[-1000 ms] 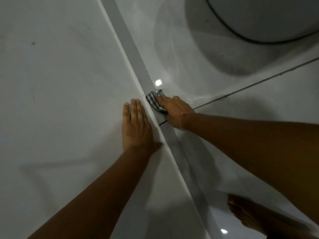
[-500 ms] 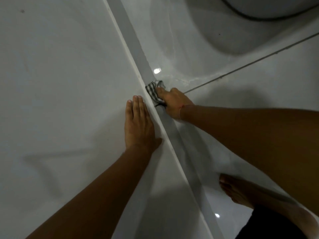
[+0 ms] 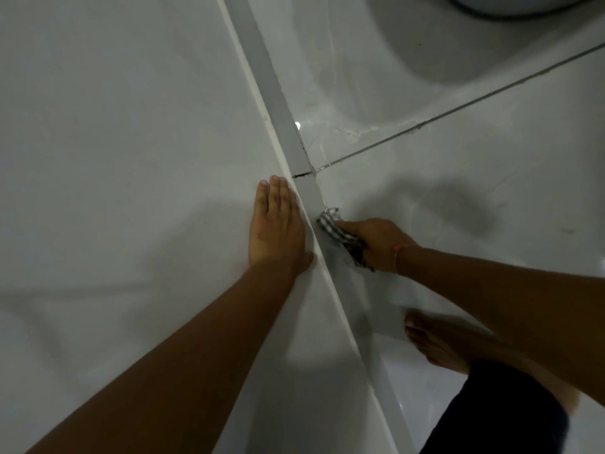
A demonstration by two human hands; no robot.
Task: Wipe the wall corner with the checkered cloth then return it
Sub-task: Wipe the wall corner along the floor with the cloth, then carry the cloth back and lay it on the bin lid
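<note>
2 hands at the corner, 1 cloth, 1 bare foot.

L hand [image 3: 278,224] lies flat on the wall [image 3: 114,142], fingers [image 3: 276,194] straight and together, tips just short of a dark crack [image 3: 302,175] in the grey strip [image 3: 281,109]; holds nothing. R hand [image 3: 376,242] has fingers curled tight round the cloth [image 3: 340,232], pressing it to the strip where wall meets floor [image 3: 474,165]; cloth bunches out ahead of the fingertips and trails under the palm. 1 thin band [image 3: 401,253] on R wrist. 1 grout line [image 3: 458,106] runs off beyond R fingers. Foot [image 3: 432,345] on floor behind R hand, by the strip. 1 white rounded fixture [image 3: 510,4] at top edge, can't tell what.
</note>
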